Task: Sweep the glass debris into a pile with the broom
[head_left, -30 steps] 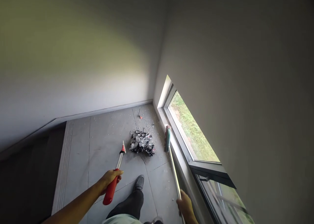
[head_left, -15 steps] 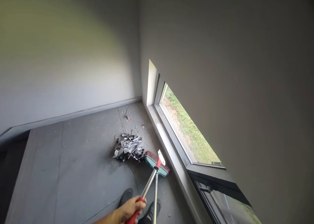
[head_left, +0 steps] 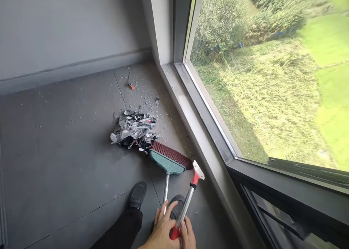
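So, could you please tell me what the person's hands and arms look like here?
Both hands are bare: the left hand and right hand show no gloves, rings or markings. Only the hands show, so sleeves cannot be told. No watch or band is visible.

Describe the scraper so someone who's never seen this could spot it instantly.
Start at the big window and drop to the grey floor beside its sill. Two metal-shafted tools lie side by side there; the scraper is the one nearer the window. It has a red neck and small flat white blade, unlike the teal, red-bristled broom.
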Motion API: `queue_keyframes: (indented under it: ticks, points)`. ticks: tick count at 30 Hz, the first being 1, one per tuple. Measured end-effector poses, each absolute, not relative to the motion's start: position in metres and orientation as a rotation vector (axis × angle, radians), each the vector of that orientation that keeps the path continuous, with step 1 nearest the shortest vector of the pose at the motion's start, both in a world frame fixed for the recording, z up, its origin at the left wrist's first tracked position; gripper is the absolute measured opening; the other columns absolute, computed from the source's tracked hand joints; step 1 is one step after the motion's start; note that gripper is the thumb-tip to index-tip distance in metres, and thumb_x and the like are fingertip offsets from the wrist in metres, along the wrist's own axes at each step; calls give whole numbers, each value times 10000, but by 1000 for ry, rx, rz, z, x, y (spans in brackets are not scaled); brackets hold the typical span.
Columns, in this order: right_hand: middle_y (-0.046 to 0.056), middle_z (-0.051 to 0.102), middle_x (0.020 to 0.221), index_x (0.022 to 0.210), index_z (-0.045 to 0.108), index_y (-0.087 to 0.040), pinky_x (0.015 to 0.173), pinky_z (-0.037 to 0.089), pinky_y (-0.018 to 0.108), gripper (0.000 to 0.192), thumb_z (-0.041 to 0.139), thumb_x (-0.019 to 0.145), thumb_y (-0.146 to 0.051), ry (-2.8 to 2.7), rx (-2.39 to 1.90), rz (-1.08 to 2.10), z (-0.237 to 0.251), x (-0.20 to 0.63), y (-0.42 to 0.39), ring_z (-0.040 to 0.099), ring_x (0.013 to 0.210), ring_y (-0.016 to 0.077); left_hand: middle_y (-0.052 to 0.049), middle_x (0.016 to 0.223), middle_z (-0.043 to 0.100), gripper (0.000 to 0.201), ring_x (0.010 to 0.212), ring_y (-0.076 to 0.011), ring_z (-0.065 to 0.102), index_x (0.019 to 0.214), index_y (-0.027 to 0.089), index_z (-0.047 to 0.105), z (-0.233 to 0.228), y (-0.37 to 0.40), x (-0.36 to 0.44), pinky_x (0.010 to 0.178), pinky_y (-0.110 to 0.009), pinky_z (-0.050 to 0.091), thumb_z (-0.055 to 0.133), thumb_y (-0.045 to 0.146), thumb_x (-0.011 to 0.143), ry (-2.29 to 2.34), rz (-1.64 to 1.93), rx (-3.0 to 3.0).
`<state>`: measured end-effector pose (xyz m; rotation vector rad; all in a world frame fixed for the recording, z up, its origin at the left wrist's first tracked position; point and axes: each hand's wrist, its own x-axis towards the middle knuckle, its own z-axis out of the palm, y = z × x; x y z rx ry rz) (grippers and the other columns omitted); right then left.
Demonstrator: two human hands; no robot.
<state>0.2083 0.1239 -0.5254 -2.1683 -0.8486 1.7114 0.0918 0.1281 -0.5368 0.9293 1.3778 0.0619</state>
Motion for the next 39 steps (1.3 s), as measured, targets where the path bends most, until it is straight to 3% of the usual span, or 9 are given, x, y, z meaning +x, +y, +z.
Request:
queue_keyframes:
  ticks: [5,10,12,14,16,18,21,26,39]
  points:
    - [-13,581,557,689,566,-156,500,443,235,437,502,701,-589,-701,-2233,1586,-583,237,194,543,506,132,0,1481,116,575,1341,-345,7,1212,345,443,-563,121,102,1058,-585,6,577,426,659,1325,171,1025]
    - [-58,511,490,1005,544,-149,452,396,239,492,457,741,-555,-1206,-2480,1157,-632,305,265,506,421,136,-101,1476,58,800,1347,-281,67,1348,181,201,-593,91,120,1093,-432,150,545,176,626,1620,165,664]
    - [-47,525,484,1183,475,-133,501,411,253,577,421,769,-532,-1438,-2514,1040,-644,323,273,538,456,156,-125,1451,116,826,1304,-251,241,1354,186,108,-603,88,125,1035,-367,299,493,114,626,1657,208,412]
    - [-8,572,522,1270,413,-111,534,415,269,614,361,803,-506,-1668,-2555,885,-650,334,273,564,502,176,-140,1317,328,813,1020,-203,548,1338,236,-14,-608,93,128,764,-311,498,430,119,667,1624,213,80]
    - [71,645,683,1283,409,-95,557,415,289,605,311,826,-480,-1850,-2567,742,-653,340,272,588,573,198,-66,1039,479,666,585,-104,569,1294,270,33,-607,102,128,431,-220,440,359,153,725,1536,223,-159]
    - [136,654,904,1280,420,-103,577,414,304,580,293,839,-457,-1985,-2566,636,-654,344,276,602,650,217,11,815,457,411,407,-44,418,1159,240,240,-603,110,127,321,-171,314,327,182,761,1468,253,-230]
    - [145,629,1028,1298,402,-133,589,409,308,539,316,848,-418,-2174,-2581,474,-656,353,286,606,687,223,53,690,405,138,380,-29,332,901,220,334,-598,118,126,301,-152,263,332,177,770,1445,246,-259]
    - [138,578,1143,1270,443,-159,565,404,294,462,312,861,-330,-2485,-2460,345,-654,366,282,610,699,215,64,662,402,145,363,-35,330,824,234,315,-597,119,128,290,-163,248,328,122,733,1465,235,-302]
    - [144,632,966,1275,420,-125,546,385,302,501,328,839,-352,-2354,-2565,381,-645,356,284,554,563,182,61,673,387,141,384,-29,295,849,234,314,-591,122,129,312,-163,215,319,161,728,1432,298,-364]
